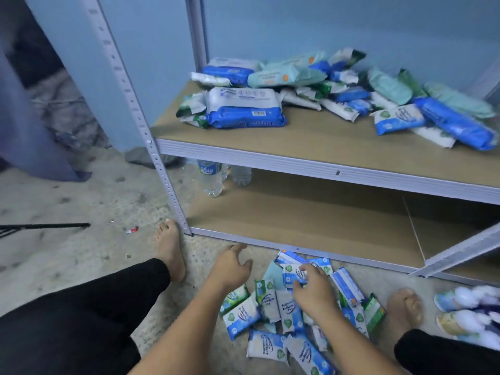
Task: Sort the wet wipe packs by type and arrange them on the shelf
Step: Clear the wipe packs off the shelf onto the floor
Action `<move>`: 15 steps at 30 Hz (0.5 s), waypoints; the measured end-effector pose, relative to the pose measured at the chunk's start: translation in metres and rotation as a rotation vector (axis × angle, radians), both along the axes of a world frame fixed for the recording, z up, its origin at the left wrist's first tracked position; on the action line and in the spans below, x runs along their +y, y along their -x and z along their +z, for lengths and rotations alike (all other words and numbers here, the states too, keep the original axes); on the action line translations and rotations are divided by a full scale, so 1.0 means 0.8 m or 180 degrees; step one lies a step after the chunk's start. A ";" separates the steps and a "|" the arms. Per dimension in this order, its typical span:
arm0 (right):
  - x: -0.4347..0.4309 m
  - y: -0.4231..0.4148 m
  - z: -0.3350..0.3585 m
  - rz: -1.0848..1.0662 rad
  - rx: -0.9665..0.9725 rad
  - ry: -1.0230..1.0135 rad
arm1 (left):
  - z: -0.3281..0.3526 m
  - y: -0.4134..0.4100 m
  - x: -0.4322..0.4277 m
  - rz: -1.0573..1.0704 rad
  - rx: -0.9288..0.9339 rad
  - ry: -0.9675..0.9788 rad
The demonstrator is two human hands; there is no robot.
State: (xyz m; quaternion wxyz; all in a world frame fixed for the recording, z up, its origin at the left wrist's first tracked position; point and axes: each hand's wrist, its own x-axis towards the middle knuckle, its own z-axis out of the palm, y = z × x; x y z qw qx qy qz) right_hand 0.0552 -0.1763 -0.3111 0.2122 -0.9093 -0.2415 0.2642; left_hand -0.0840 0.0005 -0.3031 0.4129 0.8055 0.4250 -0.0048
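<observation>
Pale blue wall (297,28) behind, dim bluish light over everything. The metal shelving unit (324,169) stands before it, grey slotted uprights, wood-coloured boards. Underfoot, a gritty, stained concrete floor (67,201); blue-grey cloth (35,125) hangs at far left.

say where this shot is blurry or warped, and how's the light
Head view: dim, flat bluish light, no glare; motion blur smears the shelf packs on the right and slippers; wide-angle bows the shelf post; print on the floor packs is readable.
</observation>
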 end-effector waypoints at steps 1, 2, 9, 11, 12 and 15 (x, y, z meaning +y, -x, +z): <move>0.008 -0.001 0.017 0.0023 -0.0063 -0.0176 | 0.022 0.000 0.004 0.0013 -0.0120 -0.0101; 0.017 -0.002 0.035 0.0048 -0.0127 -0.0392 | 0.044 0.000 0.008 0.0006 -0.0248 -0.0245; 0.092 -0.007 0.178 0.0489 -0.0830 -0.1631 | 0.195 0.024 0.063 -0.0124 -0.0898 -0.1264; 0.116 -0.012 0.208 0.0622 -0.1016 -0.1867 | 0.225 0.029 0.081 -0.0114 -0.1013 -0.1504; 0.128 -0.014 0.222 0.0702 -0.1091 -0.1886 | 0.238 0.032 0.090 -0.0120 -0.1051 -0.1591; 0.160 -0.020 0.261 0.0959 -0.1200 -0.1766 | 0.262 0.035 0.120 -0.0125 -0.1091 -0.1760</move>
